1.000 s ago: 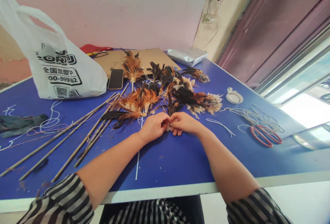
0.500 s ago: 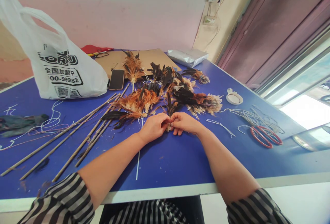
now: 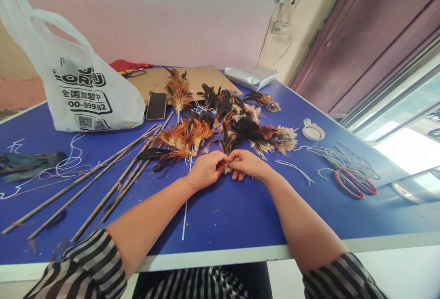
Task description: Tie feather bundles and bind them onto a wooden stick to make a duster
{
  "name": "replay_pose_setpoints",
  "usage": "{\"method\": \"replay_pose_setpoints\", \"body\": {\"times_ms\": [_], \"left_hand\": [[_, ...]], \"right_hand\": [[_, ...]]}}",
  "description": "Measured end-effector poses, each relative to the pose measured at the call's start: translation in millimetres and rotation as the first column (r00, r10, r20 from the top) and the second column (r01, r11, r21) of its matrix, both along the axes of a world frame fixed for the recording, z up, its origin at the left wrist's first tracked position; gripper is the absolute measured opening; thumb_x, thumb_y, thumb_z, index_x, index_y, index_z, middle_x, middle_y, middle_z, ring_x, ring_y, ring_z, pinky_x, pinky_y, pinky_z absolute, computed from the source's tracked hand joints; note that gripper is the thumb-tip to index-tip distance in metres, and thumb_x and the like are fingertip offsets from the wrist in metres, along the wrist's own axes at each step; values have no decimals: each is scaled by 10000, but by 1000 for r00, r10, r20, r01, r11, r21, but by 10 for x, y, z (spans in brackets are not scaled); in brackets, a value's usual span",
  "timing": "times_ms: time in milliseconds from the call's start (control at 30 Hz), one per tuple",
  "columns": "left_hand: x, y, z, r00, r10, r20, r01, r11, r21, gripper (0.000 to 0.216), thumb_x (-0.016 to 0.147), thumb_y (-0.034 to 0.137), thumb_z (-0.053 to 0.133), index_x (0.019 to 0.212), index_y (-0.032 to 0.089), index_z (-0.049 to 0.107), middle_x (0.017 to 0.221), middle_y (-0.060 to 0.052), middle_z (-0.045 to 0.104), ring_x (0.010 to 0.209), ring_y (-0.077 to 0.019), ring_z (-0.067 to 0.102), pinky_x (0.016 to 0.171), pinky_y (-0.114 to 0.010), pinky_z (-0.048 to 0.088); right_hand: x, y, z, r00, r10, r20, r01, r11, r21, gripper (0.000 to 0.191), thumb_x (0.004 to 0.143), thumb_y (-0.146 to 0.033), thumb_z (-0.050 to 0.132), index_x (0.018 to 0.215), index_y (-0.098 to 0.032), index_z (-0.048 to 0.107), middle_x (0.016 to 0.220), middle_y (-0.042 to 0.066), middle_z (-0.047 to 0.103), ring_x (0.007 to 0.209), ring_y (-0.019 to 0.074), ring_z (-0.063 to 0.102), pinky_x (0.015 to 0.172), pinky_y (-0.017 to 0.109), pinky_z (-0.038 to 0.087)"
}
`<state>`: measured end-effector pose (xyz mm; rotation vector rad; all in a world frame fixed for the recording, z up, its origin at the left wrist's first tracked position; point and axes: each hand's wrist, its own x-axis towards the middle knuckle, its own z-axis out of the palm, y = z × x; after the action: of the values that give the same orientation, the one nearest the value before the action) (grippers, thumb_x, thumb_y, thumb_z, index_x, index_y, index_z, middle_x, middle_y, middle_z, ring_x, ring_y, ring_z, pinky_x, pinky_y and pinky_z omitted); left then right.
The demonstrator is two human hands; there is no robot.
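My left hand [image 3: 208, 168] and my right hand [image 3: 248, 164] meet at the middle of the table, fingertips pinched together. Between them is the pale base of a small feather bunch [image 3: 227, 140], whose dark tips point away from me. The fingers cover most of the spot they pinch. Just left of the hands lies a pile of orange-brown feathers [image 3: 185, 136]. Behind and to the right spreads a heap of black and brown feathers [image 3: 264, 134] with fluffy pale ends. A thin white stick [image 3: 185, 214] lies near my left wrist.
Several thin wooden sticks [image 3: 99, 202] lie at left, before a white plastic bag [image 3: 92, 92] and a phone [image 3: 156, 106]. Cardboard [image 3: 202, 74] and a silver packet [image 3: 251, 77] lie at the back. At right are a tape roll [image 3: 312, 130], loose strings [image 3: 340, 157] and red-handled scissors [image 3: 355, 183].
Both hands stay pinched at the base of the same feather bunch, with hardly any finger movement. The whole view has shifted very slightly.
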<state>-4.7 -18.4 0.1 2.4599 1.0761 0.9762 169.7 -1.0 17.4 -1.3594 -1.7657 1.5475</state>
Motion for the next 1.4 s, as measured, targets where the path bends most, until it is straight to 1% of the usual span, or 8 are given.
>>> {"method": "replay_pose_setpoints", "body": {"times_ms": [167, 267, 433, 667, 833, 1067, 1233, 1400], "left_hand": [[-2, 3, 0, 1000, -1, 6, 1, 1000, 1, 167, 732, 70, 490, 835, 175, 568, 781, -20, 580, 718, -127, 526, 661, -241, 405], [-2, 3, -1, 1000, -2, 13, 2, 1000, -4, 150, 746, 88, 493, 840, 173, 572, 783, -22, 584, 718, -128, 531, 661, -243, 408], [-2, 9, -3, 999, 0, 38, 1, 1000, -10, 129, 769, 111, 494, 838, 174, 584, 787, -29, 599, 724, -131, 541, 665, -251, 413], [-17, 61, -17, 999, 9, 45, -10, 1000, 20, 64, 755, 129, 544, 715, 161, 582, 699, -21, 603, 683, -129, 538, 654, -253, 409], [-47, 65, -12, 1000, 8, 9, -8, 1000, 22, 62, 747, 141, 556, 707, 166, 596, 730, -24, 602, 723, -133, 551, 676, -259, 411], [-26, 34, 26, 994, -39, -102, 41, 999, 12, 77, 747, 144, 552, 703, 182, 602, 750, -18, 592, 756, -134, 548, 681, -250, 409], [-45, -12, 76, 983, -34, -182, 38, 999, 17, 78, 747, 137, 553, 695, 182, 589, 744, -16, 583, 751, -137, 538, 676, -245, 402], [-161, -79, 45, 987, 11, -163, -7, 1000, 26, 89, 751, 156, 566, 663, 173, 571, 697, -13, 565, 712, -136, 515, 676, -254, 389]], "right_hand": [[3, -6, 20, 999, 44, -14, -44, 999, 0, 151, 704, -126, 546, 846, -164, 511, 627, -18, 639, 468, 104, 610, 369, 150, 456], [6, -6, 22, 997, 69, -19, -69, 998, -5, 129, 722, -156, 560, 848, -155, 529, 637, -11, 638, 471, 97, 608, 375, 142, 456], [31, 6, 9, 998, 40, -54, -42, 998, -39, 90, 735, -187, 583, 793, -145, 529, 635, -7, 639, 472, 85, 599, 376, 135, 450], [64, 24, -13, 995, -4, -98, -5, 996, -90, 69, 756, -194, 568, 770, -137, 532, 689, 17, 656, 494, 86, 607, 390, 140, 458], [61, 32, -21, 996, -26, -89, 18, 996, -88, 49, 779, -184, 550, 774, -148, 518, 701, 15, 656, 511, 97, 619, 384, 153, 461], [36, 48, -12, 997, -62, -40, 60, 997, -55, 59, 821, -154, 493, 763, -152, 482, 541, -10, 602, 470, 98, 605, 369, 138, 445], [7, 46, -19, 997, -73, -20, 72, 997, -17, 62, 820, -146, 483, 761, -158, 465, 636, 6, 621, 491, 106, 616, 360, 152, 444], [-29, 21, -37, 986, -34, 163, 14, 992, 122, 60, 796, -165, 493, 736, -162, 500, 484, -19, 578, 368, 83, 524, 347, 151, 412]]}}
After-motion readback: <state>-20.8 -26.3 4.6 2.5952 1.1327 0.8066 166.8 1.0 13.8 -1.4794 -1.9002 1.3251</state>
